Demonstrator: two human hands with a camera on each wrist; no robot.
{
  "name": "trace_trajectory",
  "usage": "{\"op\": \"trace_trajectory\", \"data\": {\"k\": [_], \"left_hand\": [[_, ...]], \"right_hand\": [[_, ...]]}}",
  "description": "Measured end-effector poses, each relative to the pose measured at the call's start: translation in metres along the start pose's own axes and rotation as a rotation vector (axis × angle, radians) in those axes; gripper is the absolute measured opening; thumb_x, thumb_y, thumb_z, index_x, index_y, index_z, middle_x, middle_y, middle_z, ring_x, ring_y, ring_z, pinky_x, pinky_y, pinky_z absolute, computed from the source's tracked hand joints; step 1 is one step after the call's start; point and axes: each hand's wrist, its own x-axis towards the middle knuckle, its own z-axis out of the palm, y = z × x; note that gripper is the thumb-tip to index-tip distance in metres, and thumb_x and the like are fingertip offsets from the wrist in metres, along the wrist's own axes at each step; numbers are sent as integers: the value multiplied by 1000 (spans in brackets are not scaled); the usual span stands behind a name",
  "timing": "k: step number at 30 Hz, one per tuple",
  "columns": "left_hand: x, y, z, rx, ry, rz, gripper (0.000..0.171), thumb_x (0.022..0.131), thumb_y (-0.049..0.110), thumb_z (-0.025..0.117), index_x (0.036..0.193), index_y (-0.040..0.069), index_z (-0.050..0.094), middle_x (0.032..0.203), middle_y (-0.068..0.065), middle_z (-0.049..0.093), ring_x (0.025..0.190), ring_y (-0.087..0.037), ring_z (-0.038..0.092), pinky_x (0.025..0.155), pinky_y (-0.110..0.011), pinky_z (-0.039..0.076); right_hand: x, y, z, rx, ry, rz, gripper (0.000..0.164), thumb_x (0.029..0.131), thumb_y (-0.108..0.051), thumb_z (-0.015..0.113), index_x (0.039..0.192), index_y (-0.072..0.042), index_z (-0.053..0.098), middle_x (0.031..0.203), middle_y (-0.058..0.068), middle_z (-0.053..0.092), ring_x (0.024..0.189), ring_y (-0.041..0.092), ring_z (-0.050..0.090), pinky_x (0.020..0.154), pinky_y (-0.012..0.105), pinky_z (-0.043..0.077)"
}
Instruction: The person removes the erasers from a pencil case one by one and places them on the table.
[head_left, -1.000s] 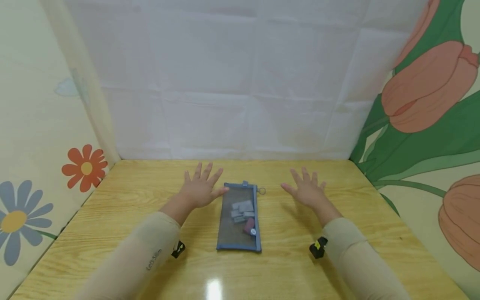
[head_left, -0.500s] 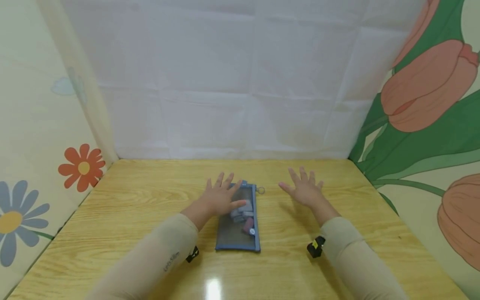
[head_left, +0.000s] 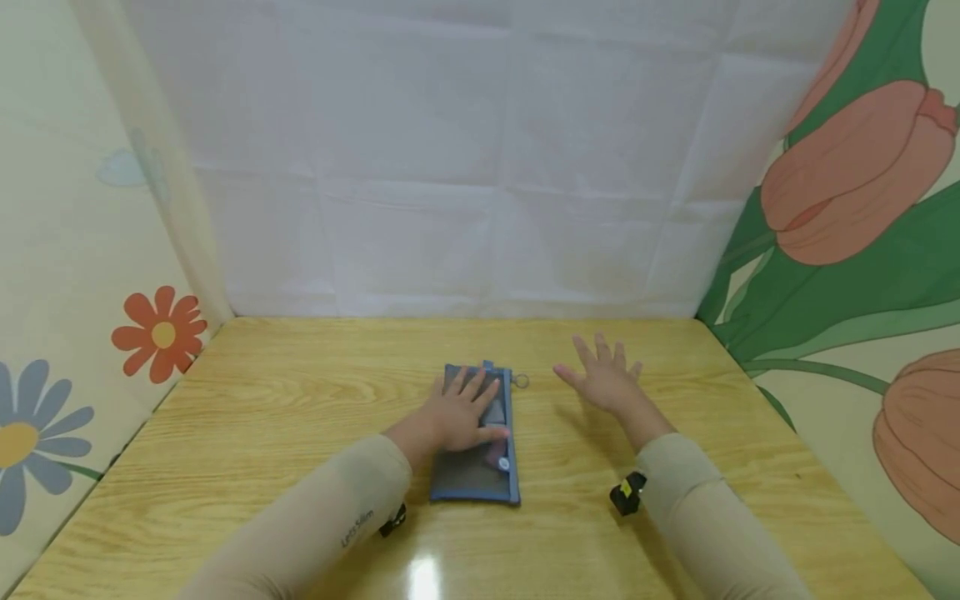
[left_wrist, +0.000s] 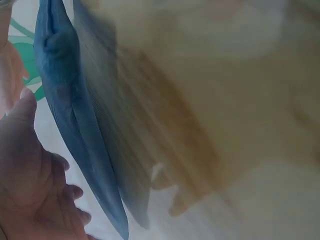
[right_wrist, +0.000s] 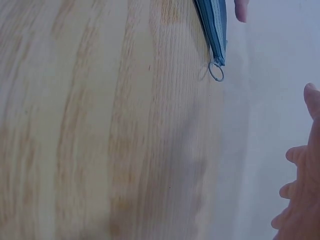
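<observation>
A blue-edged mesh zipper pouch (head_left: 472, 479) lies flat on the wooden table, with small pale pieces and a reddish one showing through it. My left hand (head_left: 453, 419), fingers spread, is over the upper half of the pouch and covers most of the pale pieces. In the left wrist view its palm (left_wrist: 30, 175) faces the pouch (left_wrist: 75, 110) with a gap between. My right hand (head_left: 603, 383) hovers to the right of the pouch, fingers spread and holding nothing. The pouch's zipper ring (right_wrist: 216, 71) points toward that side in the right wrist view.
The wooden table (head_left: 300, 367) meets a white cloth backdrop (head_left: 420, 242) at its far edge. Flower-printed panels flank it, with a red flower (head_left: 161, 335) at left and large tulips (head_left: 836, 192) at right. A black wrist device (head_left: 627, 493) hangs under the right sleeve.
My left hand has moved right and slightly down, from beside the pouch to over it. The right hand and the pouch have stayed nearly in place.
</observation>
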Motion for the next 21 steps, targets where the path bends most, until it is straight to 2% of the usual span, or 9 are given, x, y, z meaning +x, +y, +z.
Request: {"op": "trace_trajectory", "data": {"k": [5, 13, 21], "left_hand": [[1, 5, 5, -8, -74, 3, 87, 79, 77, 25, 147, 26, 4, 153, -5, -1, 138, -34, -1, 104, -61, 7], [-2, 6, 5, -27, -104, -12, 89, 77, 77, 28, 147, 27, 4, 153, -5, -1, 138, -35, 0, 105, -59, 9], [-1, -1, 7, -28, -123, -3, 89, 76, 78, 27, 146, 29, 1, 153, -5, -2, 137, -35, -1, 105, -60, 8]], "right_hand": [[2, -1, 2, 1, 4, -1, 95, 74, -82, 17, 147, -23, 3, 150, 17, -11, 130, 46, -17, 90, 68, -17], [2, -2, 6, 9, 10, -4, 94, 74, -82, 17, 147, -24, 4, 150, 16, -11, 131, 45, -17, 91, 67, -17], [5, -4, 11, 19, 19, -15, 93, 74, -82, 17, 147, -24, 6, 151, 15, -9, 132, 45, -16, 92, 68, -14]]}}
